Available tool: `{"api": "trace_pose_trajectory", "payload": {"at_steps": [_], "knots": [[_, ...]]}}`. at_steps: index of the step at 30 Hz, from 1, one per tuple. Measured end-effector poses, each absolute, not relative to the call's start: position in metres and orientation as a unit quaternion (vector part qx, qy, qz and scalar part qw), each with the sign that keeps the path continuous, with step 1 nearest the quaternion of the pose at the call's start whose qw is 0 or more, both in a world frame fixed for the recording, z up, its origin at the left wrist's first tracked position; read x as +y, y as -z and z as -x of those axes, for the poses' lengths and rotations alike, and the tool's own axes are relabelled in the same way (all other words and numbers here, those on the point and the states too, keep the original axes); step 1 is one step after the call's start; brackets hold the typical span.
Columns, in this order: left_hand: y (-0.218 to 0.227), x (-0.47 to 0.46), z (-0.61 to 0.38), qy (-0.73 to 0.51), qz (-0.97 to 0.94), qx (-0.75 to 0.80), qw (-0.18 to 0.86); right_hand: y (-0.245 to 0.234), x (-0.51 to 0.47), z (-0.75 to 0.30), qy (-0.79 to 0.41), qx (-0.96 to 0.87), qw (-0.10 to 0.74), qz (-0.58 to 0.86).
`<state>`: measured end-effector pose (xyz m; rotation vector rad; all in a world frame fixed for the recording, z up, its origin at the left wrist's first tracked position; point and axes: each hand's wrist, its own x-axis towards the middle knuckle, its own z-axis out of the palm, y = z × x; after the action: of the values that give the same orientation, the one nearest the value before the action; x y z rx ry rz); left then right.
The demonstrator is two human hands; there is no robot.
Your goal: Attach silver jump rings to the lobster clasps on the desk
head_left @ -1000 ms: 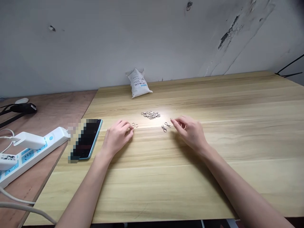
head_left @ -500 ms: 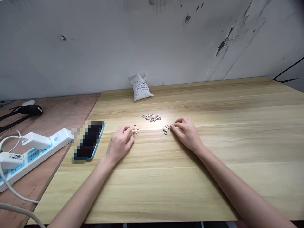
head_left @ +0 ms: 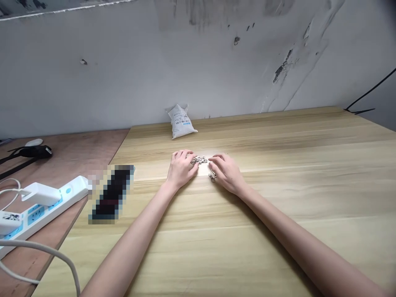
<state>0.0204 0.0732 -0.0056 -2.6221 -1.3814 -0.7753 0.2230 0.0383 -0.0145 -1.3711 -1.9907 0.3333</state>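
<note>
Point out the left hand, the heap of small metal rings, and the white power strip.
left hand (head_left: 182, 169): head view, back of the hand
heap of small metal rings (head_left: 199, 160): head view, middle of the heap
white power strip (head_left: 66, 192): head view, top face

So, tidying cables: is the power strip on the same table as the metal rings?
No, the power strip is on the darker wooden table, left of the pale table holding the metal rings.

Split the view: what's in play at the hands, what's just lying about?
In play: left hand, right hand, tangled pile of small silver metal links, silver metal clasp.
Lying about: white printed sack, white-and-blue plastic power strip, blurred smartphone, black strap.
</note>
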Motion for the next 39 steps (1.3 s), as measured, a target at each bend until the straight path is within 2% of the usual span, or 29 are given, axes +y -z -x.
{"api": "trace_pose_trajectory", "payload": {"at_steps": [7,18,28,35,39], "knots": [[0.008,0.072,-0.016,0.264,0.859,-0.435,0.057,0.017,0.054,-0.226,-0.197,-0.725,0.396,0.529],[0.009,0.077,-0.017,0.268,0.871,-0.402,0.084,0.018,0.066,-0.214,-0.141,-0.787,0.358,0.482],[0.010,0.076,-0.011,0.289,0.881,-0.374,-0.013,0.021,0.073,-0.210,-0.076,-0.853,0.303,0.419],[0.011,0.078,-0.009,0.305,0.870,-0.375,-0.101,0.022,0.072,-0.212,-0.084,-0.844,0.352,0.396],[0.012,0.077,-0.010,0.322,0.858,-0.383,-0.117,0.023,0.072,-0.212,-0.085,-0.843,0.367,0.383]]}}
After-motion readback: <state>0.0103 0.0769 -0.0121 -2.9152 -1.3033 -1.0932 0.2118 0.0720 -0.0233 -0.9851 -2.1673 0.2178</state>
